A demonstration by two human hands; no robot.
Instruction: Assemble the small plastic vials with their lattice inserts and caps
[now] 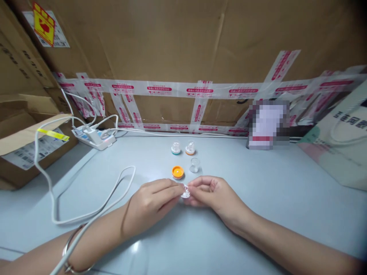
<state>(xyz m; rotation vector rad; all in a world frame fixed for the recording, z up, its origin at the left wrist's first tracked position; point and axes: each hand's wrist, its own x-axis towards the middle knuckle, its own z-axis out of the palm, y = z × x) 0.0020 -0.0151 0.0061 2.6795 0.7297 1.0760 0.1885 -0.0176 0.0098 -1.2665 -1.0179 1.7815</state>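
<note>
A small white piece [185, 192] is pinched between my two hands above the table. My left hand [156, 199] has its fingers closed on the left side of it, and my right hand [213, 193] grips it from the right with thumb and fingers. Just beyond my fingertips lies an orange round cap [177, 172], and to its right a clear plastic dome [195, 164]. Farther back are two small clear-topped capsules, one with a teal base [176, 148] and one with an orange base [190, 148].
A power strip [100, 141] with plugs sits at the back left beside an open cardboard box [57, 160]. A white cable [86, 219] loops over my left forearm. A phone [265, 128] leans against the large carton [172, 46]; a paper bag [341, 152] stands right.
</note>
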